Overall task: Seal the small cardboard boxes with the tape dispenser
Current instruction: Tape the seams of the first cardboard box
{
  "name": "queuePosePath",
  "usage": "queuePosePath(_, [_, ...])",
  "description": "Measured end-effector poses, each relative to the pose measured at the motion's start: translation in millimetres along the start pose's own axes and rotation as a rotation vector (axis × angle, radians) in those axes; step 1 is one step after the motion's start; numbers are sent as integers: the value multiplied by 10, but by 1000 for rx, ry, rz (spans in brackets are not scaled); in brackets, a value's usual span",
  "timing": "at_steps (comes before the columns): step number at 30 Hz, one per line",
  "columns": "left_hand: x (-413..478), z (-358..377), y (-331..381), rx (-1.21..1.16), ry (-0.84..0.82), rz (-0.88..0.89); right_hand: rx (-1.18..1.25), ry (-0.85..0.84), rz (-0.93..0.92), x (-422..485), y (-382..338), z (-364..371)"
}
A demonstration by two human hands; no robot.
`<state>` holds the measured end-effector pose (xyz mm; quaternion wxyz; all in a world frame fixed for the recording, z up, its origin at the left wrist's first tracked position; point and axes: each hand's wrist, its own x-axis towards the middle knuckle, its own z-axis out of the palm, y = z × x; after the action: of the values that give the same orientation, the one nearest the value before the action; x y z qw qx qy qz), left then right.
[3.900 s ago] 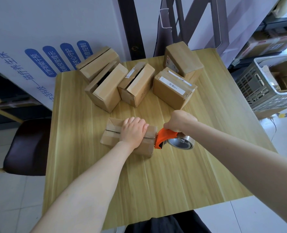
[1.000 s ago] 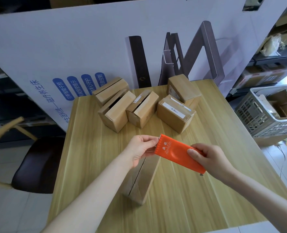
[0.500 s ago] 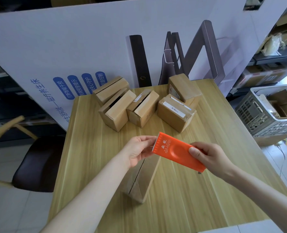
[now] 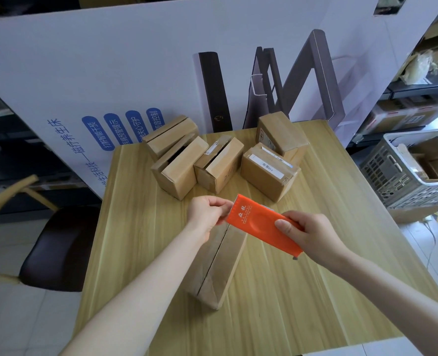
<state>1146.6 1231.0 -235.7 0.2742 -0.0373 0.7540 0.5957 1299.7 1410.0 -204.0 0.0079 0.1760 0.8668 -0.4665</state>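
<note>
Tape dispenser (image 4: 261,224), orange, sits at frame centre: right hand (image 4: 313,233) grips its rear end, left hand (image 4: 207,214) pinches its serrated edge. Cardboard box (image 4: 218,268) lies just below on the table (image 4: 315,304); five more boxes (image 4: 220,165) stand at upper centre.

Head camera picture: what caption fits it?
Left hand and right hand hold an orange tape dispenser over a cardboard box.
</note>
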Motion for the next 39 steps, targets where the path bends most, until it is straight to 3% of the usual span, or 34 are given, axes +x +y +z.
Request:
queuePosePath(30, [526, -267, -263, 346, 149, -39, -202, -36, 175, 91, 258, -248])
queuePosePath(39, [594, -311, -350, 317, -2, -72, -378, -78, 210, 332, 392, -162])
